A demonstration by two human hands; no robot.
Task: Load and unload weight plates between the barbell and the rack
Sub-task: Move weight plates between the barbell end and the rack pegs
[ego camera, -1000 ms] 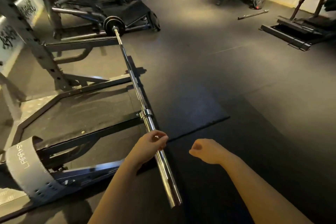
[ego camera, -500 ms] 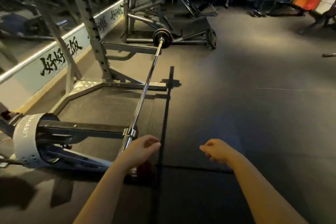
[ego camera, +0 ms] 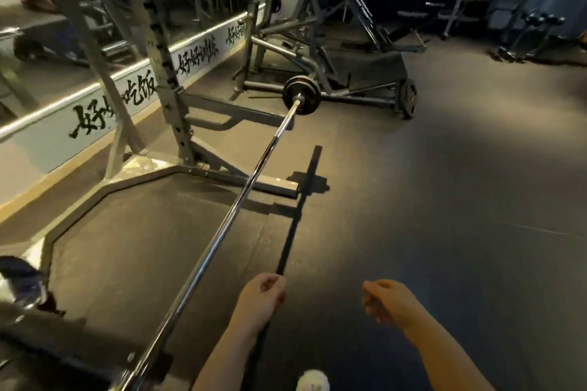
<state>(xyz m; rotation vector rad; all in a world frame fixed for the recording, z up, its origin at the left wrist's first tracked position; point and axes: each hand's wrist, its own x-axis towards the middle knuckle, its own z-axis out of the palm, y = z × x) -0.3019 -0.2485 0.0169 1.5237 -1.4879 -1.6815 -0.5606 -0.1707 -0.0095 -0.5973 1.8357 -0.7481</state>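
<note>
A chrome barbell (ego camera: 235, 209) runs from the bottom left up to the middle of the view. Black weight plates (ego camera: 301, 94) sit on its far end; its near end leaves the frame at the bottom. My left hand (ego camera: 260, 298) hangs just right of the bar with loosely curled fingers and holds nothing. My right hand (ego camera: 387, 300) hangs further right, also loosely curled and empty. Neither hand touches the bar.
The grey squat rack (ego camera: 165, 73) stands on the left, its base frame (ego camera: 222, 178) crossing under the bar. A plate-loaded machine (ego camera: 333, 51) with a plate (ego camera: 408, 98) leaning on it is behind. My white shoe (ego camera: 313, 379) shows at the bottom. Dark rubber floor spreads right.
My left hand has let go of the barbell sleeve and come off to its right. The view has swung left and along the bar toward its far end.
</note>
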